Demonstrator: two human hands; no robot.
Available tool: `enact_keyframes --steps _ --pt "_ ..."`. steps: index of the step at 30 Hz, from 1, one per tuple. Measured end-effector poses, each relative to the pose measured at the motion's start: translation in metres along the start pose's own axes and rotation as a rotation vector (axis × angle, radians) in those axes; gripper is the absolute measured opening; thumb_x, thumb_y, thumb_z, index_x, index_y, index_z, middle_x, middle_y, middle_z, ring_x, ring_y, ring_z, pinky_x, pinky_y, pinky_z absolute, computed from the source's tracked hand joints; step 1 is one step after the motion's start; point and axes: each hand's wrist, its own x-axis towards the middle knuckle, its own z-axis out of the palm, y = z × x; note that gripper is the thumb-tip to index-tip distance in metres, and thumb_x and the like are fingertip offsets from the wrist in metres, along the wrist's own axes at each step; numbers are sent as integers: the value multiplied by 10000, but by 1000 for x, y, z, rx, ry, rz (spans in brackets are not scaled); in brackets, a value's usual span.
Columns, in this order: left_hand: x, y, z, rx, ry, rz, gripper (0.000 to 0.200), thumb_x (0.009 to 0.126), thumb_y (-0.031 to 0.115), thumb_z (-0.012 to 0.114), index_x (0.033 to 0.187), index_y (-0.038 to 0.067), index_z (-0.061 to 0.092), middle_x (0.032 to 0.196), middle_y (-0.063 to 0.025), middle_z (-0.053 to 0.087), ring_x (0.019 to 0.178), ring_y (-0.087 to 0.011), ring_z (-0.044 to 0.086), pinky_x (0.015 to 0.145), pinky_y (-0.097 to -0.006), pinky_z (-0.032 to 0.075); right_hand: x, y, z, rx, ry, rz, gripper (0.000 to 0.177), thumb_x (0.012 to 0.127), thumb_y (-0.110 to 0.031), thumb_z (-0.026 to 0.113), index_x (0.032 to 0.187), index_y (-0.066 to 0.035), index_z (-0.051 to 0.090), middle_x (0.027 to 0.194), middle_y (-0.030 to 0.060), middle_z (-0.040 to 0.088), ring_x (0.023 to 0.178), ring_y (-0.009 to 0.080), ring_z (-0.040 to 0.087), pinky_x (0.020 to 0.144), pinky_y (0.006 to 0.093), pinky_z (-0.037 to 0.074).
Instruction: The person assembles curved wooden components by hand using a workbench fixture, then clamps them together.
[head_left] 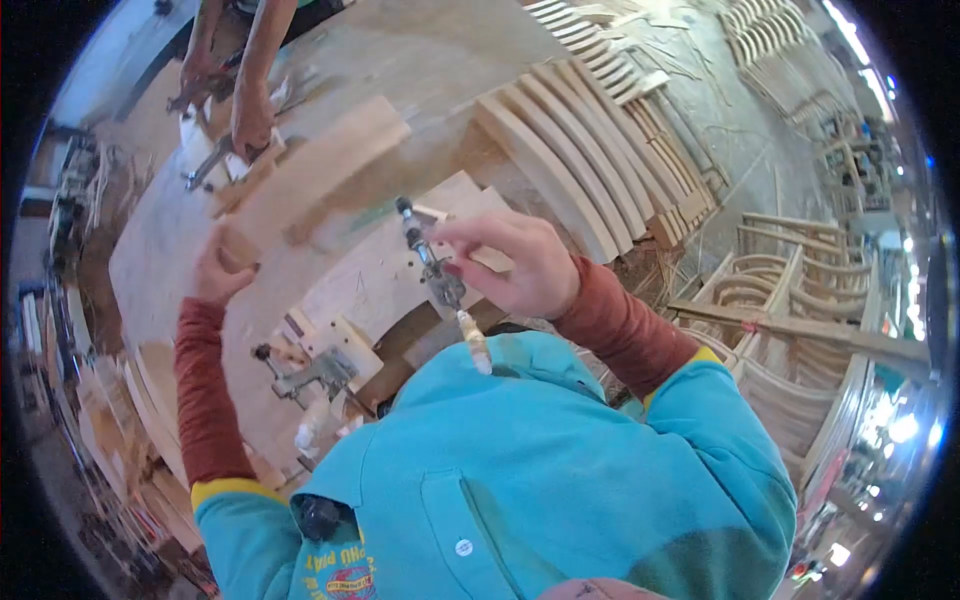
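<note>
My right hand (515, 262) is bent over a metal toggle clamp (440, 285), thumb and forefinger at its spindle. A black tip tops this clamp, and its handle is wrapped in pale tape. Beneath it lies a curved wooden board (375, 285) on the worktable. My left hand (222, 268) is off to the left, thumb and fingers spread in a curve above the table, with nothing seen between them. A second toggle clamp (318, 375), also with a taped handle, is mounted by a pale wooden block (352, 350) near my left forearm.
Across the table, another person's hands (250, 125) work at a similar clamp (208, 165). A wide curved board (350, 150) lies between us. Stacked curved wooden parts (555, 160) stand to the right, with a rack of bent pieces (790, 290) farther right. More wood (130, 420) is piled at left.
</note>
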Motion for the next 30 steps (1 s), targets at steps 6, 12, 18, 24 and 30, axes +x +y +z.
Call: enact_keyframes --steps 6,12,18,24,30 --pt "31 199 -10 613 -91 459 703 503 117 721 1183 100 541 1091 -124 587 1032 -328 553 915 -387 428 52 -22 -7 -767 207 -212 766 622 -143 747 1318 -177 427 1061 136 567 969 297 567 844 374 452" --pt "39 209 53 663 -82 754 725 548 163 747 1237 146 522 1245 -121 504 1196 -345 425 1026 -437 304 13 27 -31 -456 -127 190 901 590 -236 747 1381 -184 320 1087 152 548 997 350 551 876 404 450" --pt "-81 157 37 347 -393 210 738 647 211 749 1300 44 448 1319 -196 421 1248 -377 364 1047 -443 277 -70 120 -37 -678 128 738 894 600 -322 744 1370 -175 314 1077 209 537 1005 382 551 868 433 452" --pt "-193 126 45 320 -227 -14 675 699 124 684 1311 18 420 1370 -194 364 1292 -344 325 1063 -413 262 -92 159 -8 -636 60 903 901 631 -365 739 1381 -181 276 1139 233 523 1043 392 535 890 427 447" --pt "-223 112 90 212 254 -49 656 681 14 582 1313 8 407 1399 -179 330 1297 -333 316 1043 -408 290 -116 271 -21 -148 105 683 797 752 -360 668 1411 -173 261 1213 212 500 1100 328 523 916 364 436"
